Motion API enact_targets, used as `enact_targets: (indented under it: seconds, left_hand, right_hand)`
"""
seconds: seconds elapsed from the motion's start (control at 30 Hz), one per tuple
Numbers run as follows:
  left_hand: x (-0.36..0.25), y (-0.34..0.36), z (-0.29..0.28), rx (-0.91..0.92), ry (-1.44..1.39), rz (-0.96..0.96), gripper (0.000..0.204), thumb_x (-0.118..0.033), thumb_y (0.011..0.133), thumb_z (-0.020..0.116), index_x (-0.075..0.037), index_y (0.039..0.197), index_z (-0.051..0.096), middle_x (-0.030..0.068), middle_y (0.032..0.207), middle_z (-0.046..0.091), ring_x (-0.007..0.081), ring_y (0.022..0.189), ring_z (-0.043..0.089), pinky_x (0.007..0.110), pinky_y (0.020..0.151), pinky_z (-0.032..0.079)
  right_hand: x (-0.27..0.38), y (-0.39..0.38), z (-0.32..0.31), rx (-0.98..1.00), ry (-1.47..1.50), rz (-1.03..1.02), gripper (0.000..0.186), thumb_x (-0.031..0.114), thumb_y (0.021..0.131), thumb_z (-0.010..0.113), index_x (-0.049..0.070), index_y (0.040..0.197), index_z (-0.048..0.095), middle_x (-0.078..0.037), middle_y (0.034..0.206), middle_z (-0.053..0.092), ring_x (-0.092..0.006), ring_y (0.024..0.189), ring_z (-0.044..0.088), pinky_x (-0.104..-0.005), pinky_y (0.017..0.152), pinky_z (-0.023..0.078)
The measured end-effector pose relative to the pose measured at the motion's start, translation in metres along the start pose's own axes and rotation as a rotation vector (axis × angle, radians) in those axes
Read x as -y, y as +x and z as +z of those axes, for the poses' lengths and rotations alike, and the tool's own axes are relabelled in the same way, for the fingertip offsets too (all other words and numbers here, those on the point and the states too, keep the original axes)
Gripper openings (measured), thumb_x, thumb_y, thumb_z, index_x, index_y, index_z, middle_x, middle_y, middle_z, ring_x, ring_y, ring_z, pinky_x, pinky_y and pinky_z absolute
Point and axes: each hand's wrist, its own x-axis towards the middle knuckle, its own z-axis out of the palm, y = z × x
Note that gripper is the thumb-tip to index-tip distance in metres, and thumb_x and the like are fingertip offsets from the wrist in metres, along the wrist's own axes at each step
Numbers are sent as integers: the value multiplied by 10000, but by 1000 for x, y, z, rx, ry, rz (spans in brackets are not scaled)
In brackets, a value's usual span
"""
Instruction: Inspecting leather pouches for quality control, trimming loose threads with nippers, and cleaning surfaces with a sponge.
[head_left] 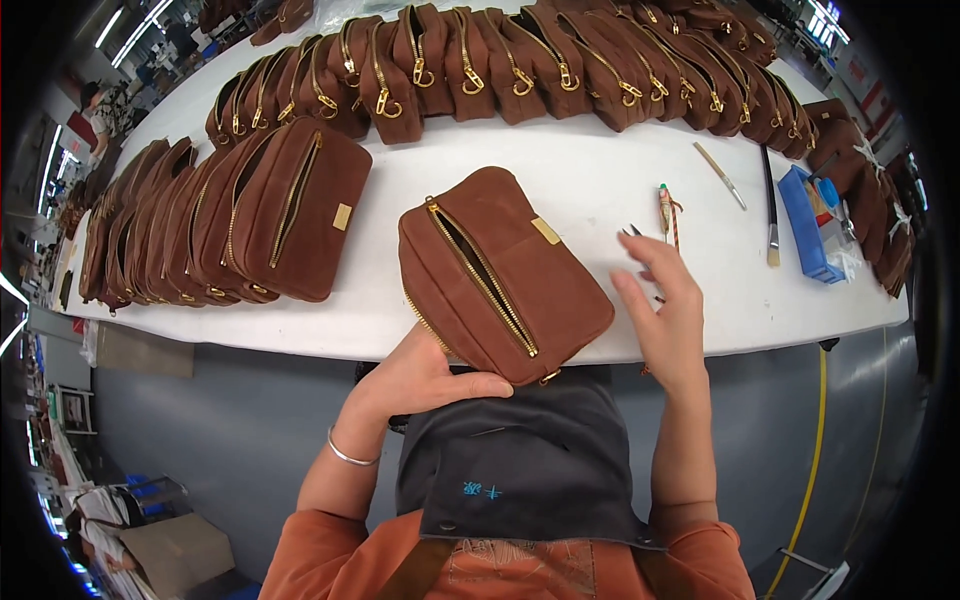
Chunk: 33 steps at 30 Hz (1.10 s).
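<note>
A brown pouch (505,295) with an open gold-zipped pocket, small gold plate and ring is tilted at the table's near edge. My left hand (430,375) grips its lower left, thumb in front, other fingers hidden behind. My right hand (665,320) is right of the pouch with thumb and index finger apart, open. Small dark pointed tool tips (630,229) show at its fingertips, mostly hidden; I cannot tell whether they are touched. A thin tool with a green end (664,205) lies just beyond that hand.
Several similar pouches stand in a left row (300,210) and back row (470,75) on the white table (560,160). Rightward lie a metal tool (720,175), a brush (772,210), a blue tray (800,220) and brown pieces (850,160). A co-worker (95,120) is at far left.
</note>
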Motion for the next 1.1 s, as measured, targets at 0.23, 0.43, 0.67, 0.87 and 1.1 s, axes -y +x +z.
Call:
enact_targets:
  seconds: [0.23,0.43,0.67,0.87,1.1]
  left_hand:
    - [-1,11,21,-66,-207,93,289,-200,975,670,-1,1185,667,41,1143,675,153,1091,593,328,969,460]
    - [-1,13,19,-146,-327,69,335,-255,1066,519,30,1175,656,-5,1086,658,62,1002,535,263,897,435]
    - [-17,18,28,-256,-358,52,351,-270,1079,486,26,1090,674,-16,1095,655,51,1014,515,270,926,418]
    - [-16,17,27,-228,-340,47,383,-264,1078,494,18,909,693,-45,959,657,29,917,502,252,833,422]
    - [-8,17,28,-232,-295,71,353,-252,1082,484,47,1108,669,-16,1007,671,41,915,522,233,786,449]
  right_hand:
    - [29,-3,1,30,396,-20,260,92,903,705,13,1148,671,-131,1150,656,-230,1025,637,-332,853,515]
    - [36,-10,0,-128,309,-191,186,46,851,737,37,1026,676,-104,1096,618,-250,1016,592,-346,873,480]
    - [49,-15,0,-31,226,-304,243,24,764,791,59,970,666,-94,1000,576,-267,937,545,-359,813,444]
    - [51,-14,8,-13,187,-301,223,53,766,792,61,931,641,-85,962,579,-272,904,544,-376,801,413]
    - [47,-16,7,107,198,-279,196,19,813,744,39,926,585,-77,896,577,-256,836,553,-369,770,427]
